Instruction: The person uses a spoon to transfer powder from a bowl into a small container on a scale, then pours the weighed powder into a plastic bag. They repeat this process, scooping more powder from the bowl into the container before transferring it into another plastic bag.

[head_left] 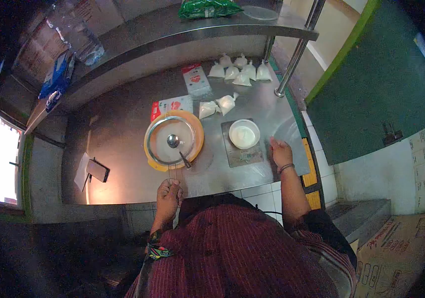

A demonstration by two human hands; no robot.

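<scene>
1. Now we are gripping the thin wire handle of a round metal sieve, which is resting over an orange plastic basin holding white powder and a metal spoon on the steel counter.
2. Our left hand is closing fully round that handle.
3. Our right hand is lying loosely open, touching a clear plastic bag beside a white bowl on a grey scale.
4. Sifting seems to be in hand; next, we judge, a steady lift is needed.

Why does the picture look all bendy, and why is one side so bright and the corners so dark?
Head view: a fisheye lens curves the shelf and counter. Head view: the window at the left is blown out white, so the corners fall nearly black. Head view: soft glare lies on the metal near the phone. Both hands, left and right, look fairly sharp.
</scene>
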